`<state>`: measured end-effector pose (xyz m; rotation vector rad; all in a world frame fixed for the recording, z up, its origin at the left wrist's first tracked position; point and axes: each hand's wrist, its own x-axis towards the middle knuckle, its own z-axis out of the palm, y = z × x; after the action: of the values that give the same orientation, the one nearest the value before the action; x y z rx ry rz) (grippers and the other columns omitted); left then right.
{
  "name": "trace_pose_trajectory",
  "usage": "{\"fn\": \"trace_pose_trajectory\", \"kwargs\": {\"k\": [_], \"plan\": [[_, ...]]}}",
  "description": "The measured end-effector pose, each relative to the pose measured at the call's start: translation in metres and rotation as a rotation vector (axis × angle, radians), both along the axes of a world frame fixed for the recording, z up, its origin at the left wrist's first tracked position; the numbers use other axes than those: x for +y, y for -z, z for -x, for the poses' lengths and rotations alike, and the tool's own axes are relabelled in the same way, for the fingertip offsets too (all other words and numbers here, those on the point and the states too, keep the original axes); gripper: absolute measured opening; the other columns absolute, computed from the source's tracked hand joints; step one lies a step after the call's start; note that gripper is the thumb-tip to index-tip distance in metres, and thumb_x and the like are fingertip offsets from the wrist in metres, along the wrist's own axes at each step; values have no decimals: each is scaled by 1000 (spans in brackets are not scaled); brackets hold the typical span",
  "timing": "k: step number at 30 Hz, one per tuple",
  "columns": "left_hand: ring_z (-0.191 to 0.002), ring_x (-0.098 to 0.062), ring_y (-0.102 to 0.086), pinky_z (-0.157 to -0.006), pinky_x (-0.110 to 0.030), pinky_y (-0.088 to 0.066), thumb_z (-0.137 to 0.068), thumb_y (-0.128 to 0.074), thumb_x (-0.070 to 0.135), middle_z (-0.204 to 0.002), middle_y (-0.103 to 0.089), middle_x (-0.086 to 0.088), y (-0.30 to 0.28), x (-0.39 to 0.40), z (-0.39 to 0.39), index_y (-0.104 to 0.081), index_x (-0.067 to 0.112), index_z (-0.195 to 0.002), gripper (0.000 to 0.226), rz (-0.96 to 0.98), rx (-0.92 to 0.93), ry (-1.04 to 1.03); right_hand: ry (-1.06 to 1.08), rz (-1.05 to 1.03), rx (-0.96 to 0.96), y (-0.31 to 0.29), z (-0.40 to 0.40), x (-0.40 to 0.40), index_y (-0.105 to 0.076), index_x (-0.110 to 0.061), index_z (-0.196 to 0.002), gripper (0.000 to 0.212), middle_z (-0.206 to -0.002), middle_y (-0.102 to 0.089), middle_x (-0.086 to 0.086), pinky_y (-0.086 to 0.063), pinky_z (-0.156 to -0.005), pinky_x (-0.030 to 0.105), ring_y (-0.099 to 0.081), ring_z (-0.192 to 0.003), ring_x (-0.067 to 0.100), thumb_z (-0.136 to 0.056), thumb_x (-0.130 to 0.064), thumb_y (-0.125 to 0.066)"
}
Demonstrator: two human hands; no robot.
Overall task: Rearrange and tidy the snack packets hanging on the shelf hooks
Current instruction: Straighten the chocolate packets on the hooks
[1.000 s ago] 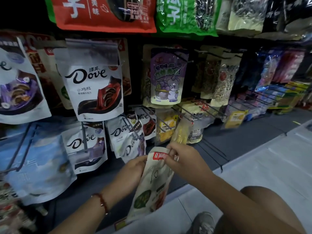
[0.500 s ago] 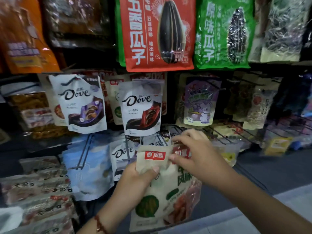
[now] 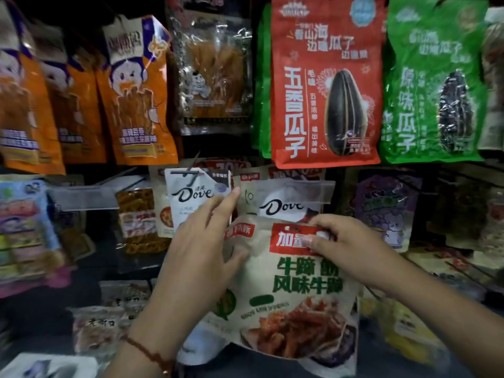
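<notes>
Hands of a person worked at a wall of hanging snack packets, seen from the head camera. A beige beef-tendon packet (image 3: 294,290) sat at the centre of the view, in front of the middle row of hooks and below the upper row. The right hand (image 3: 346,246) pinched the red label at the packet's top edge, thumb on the front face and the other fingers curled over the top. The left hand (image 3: 201,246) lay with fingers extended and relaxed, gripping nothing; its thumb rested against the packet's left edge, and its fingertips reached up to the lower right corner of a white Dove pouch (image 3: 191,197) hanging on its hook. Whether the fingertips actually touched that pouch could not be told. A red cord bracelet (image 3: 147,353) circled the left wrist.

A second Dove pouch (image 3: 286,204) hung directly behind the top of the held packet, partly covered by it. To its right hung a purple grape-print pouch (image 3: 387,211). In the row above hung, from left to right, 3 orange packets (image 3: 136,105), a clear packet of brown strips (image 3: 215,72), a red sunflower-seed bag (image 3: 324,85) and a green sunflower-seed bag (image 3: 433,83).
</notes>
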<state>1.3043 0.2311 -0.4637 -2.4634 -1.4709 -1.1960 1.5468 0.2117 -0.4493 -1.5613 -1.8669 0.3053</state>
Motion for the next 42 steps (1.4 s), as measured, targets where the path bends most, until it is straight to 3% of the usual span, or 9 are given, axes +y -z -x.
{"fn": "trace_pose_trajectory", "kwargs": {"k": [6, 9, 12, 15, 20, 23, 28, 35, 42], "plan": [[-141, -31, -32, -116, -57, -20, -74, -75, 48, -143, -51, -1, -11, 14, 22, -59, 34, -127, 57, -147, 208, -249, -78, -6, -95, -15, 56, 31, -61, -28, -92, 12, -87, -64, -10, -51, -61, 26, -62, -75, 4, -96, -38, -57], [-117, -11, -53, -116, -42, -25, -85, -59, 59, -115, -65, 17, -11, 12, 28, -58, 38, -120, 41, -41, 146, -266, -128, -42, -132, -20, 79, 44, -62, -30, -87, 12, -81, -64, -6, -52, -63, 36, -62, -71, 9, -94, -39, -58], [-81, -6, -56, -78, -26, -45, -92, -53, 52, -91, -65, 15, -6, 18, 38, -55, 34, -104, 22, -53, 19, -221, -154, -57, -140, -23, 98, 58, -58, -33, -82, 13, -79, -63, -8, -49, -60, 30, -60, -70, 7, -94, -39, -57], [-71, -11, -61, -52, -19, -36, -94, -54, 39, -86, -68, 13, 1, 30, 50, -63, 32, -103, 14, -85, -16, -216, -155, -77, -156, -26, 117, 67, -58, -31, -85, 12, -81, -63, -10, -48, -60, 26, -60, -72, 4, -95, -38, -56], [-75, -9, -60, -54, -22, -40, -94, -50, 40, -86, -68, 16, 6, 43, 73, -69, 32, -95, 21, -119, -76, -240, -168, -27, -97, -34, 140, 73, -63, -28, -94, 18, -90, -67, -11, -54, -70, 30, -64, -80, 5, -96, -42, -52], [-72, -3, -50, -54, -13, -29, -93, -50, 41, -80, -65, 19, 4, 44, 77, -68, 32, -89, 21, -110, -74, -263, -104, -145, 1, -47, 147, 87, -61, -28, -120, 28, -118, -60, -12, -43, -86, 27, -56, -103, 4, -101, -39, -44], [-80, -2, -48, -58, -12, -27, -91, -42, 49, -82, -62, 21, 2, 39, 80, -66, 33, -89, 29, -80, -104, -276, 69, -126, -374, -64, 156, 148, -35, -12, -145, 56, -149, -37, 8, -33, -111, 37, -33, -138, 26, -95, -21, -57], [-82, 1, -45, -61, -20, -34, -87, -38, 64, -81, -57, 22, 0, 32, 84, -61, 35, -87, 37, -41, -170, -223, 96, -62, -402, -55, 163, 186, -63, -18, -110, 22, -115, -65, 9, -48, -81, 35, -60, -104, 29, -90, -27, -65], [-83, -4, -47, -72, -36, -44, -92, -39, 65, -84, -59, 20, 3, 31, 93, -69, 34, -91, 43, -97, -247, -176, 9, -66, -338, -56, 154, 142, -53, -24, -92, 11, -91, -56, -3, -37, -63, 28, -55, -87, 19, -92, -27, -63]]}}
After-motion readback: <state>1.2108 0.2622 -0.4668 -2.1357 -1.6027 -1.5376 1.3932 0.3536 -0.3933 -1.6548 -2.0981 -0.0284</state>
